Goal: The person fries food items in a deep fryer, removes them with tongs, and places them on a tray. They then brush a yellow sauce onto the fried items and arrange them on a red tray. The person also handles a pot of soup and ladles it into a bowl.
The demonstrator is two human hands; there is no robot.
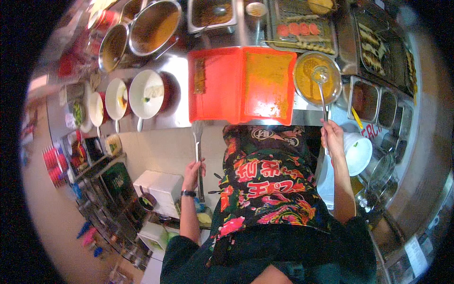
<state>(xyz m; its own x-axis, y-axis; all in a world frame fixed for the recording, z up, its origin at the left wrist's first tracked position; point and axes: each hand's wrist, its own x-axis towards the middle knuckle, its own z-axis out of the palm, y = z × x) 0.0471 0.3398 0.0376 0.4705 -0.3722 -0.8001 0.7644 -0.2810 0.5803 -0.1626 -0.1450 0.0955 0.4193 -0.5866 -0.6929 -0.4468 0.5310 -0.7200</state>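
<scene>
My left hand [191,174] grips what look like metal tongs [198,145], their tip by the front edge of the left red tray [218,103]. A flat brown piece of food [199,76] lies along that tray's left side. Beside it, a second red tray [266,88] is smeared with orange-brown sauce. My right hand [332,136] is closed around the handle of a metal ladle [322,93]. The ladle's bowl rests in or just over orange sauce in a round metal bowl [300,96], right of the trays.
Left on the counter stand several white-lined handled pots [147,83]; behind them are large metal pots [156,26]. A pan of brown food [212,16] and a tray of skewers and pink slices [298,30] sit at the back. At right are metal containers [363,99] and a white tub [358,152].
</scene>
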